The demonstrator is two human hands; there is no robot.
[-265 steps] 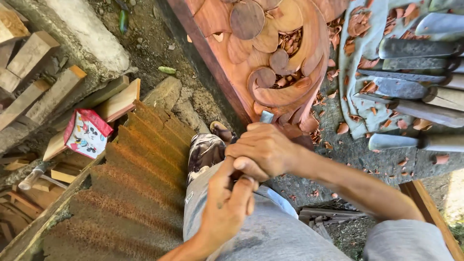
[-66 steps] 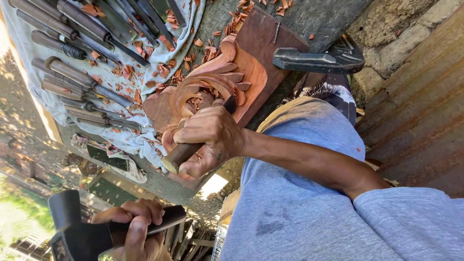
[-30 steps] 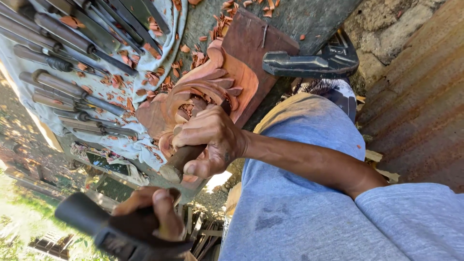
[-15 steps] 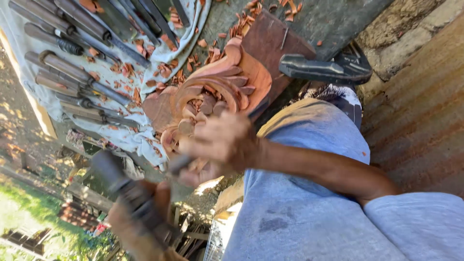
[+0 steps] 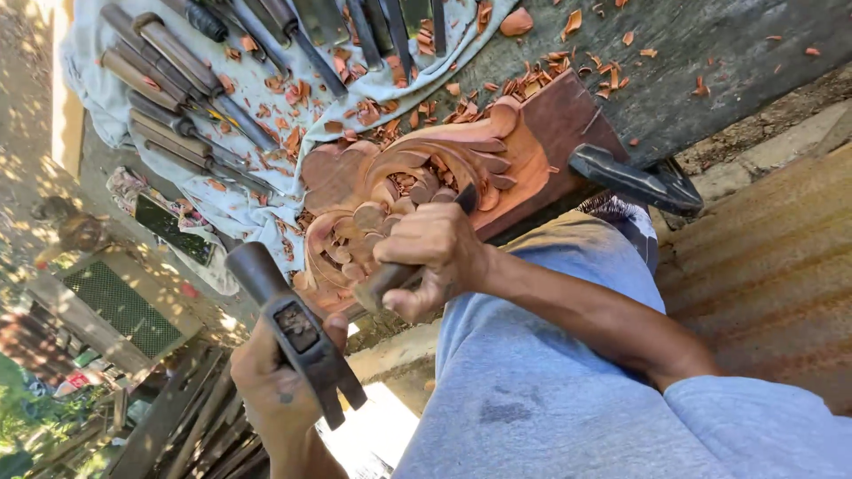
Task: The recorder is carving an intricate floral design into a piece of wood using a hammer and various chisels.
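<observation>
Reddish-brown wood fills the middle of the head view: a carved wooden panel [image 5: 524, 151] with scrolls and leaves, leaning on the grey ground.

The right hand [image 5: 435, 257] lies against the panel's lower scrolls. Its fingers [image 5: 413, 306] are wrapped tight around the brown handle of a steel-bladed chisel [image 5: 390, 277], whose edge rests in the carving.

The left hand [image 5: 280, 386], below the panel, is closed firmly on the dark handle of a black-headed metal hammer [image 5: 297, 333], with one finger [image 5: 337, 330] curled over the shaft.

Half a second ago the hammer was a blur lower down. Now it stands sharp, with its head raised level with the chisel's butt, near it but not touching. The chisel hand has kept its place on the panel, so the carving appears to go on stroke by stroke at the same spot.

By count there is one panel, one hammer and one chisel in hand.

Above and left of the panel, a pale crumpled cloth [image 5: 240, 208] carries a row of spare carving tools [image 5: 177, 58]. There are more than ten, but the total cannot be told because they run out of frame.

Many orange wood chips [image 5: 373, 111] lie around the panel's top. One long black object [image 5: 635, 177] lies right of the panel, and a rusty corrugated metal sheet [image 5: 763, 266] lies beyond it.
</observation>
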